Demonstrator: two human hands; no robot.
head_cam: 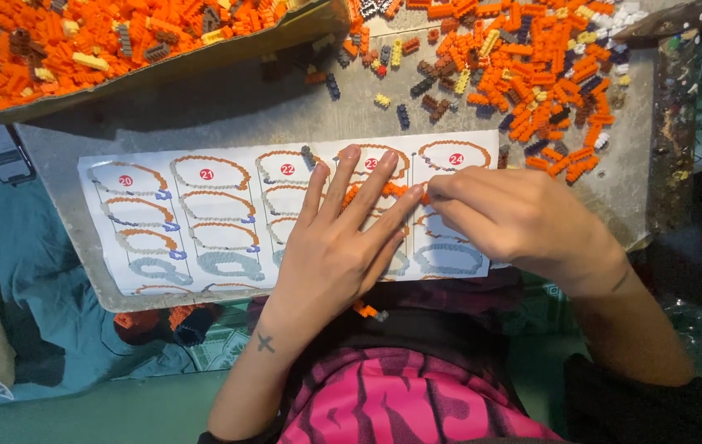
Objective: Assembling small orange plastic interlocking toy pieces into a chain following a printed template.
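Observation:
A white instruction sheet with drawn ring-shaped build steps lies on a grey board. My left hand rests flat on the sheet, fingers spread, pressing down an orange brick assembly that shows between the fingers. My right hand comes in from the right, its fingertips pinched at the assembly's right end next to my left fingertips. Most of the assembly is hidden under my hands. A small orange brick cluster peeks out below my left palm at the board's near edge.
A heap of loose orange, yellow, brown and white small bricks covers the board's far right. A cardboard tray full of orange bricks sits at far left. A phone lies at left. Orange pieces lie below the board.

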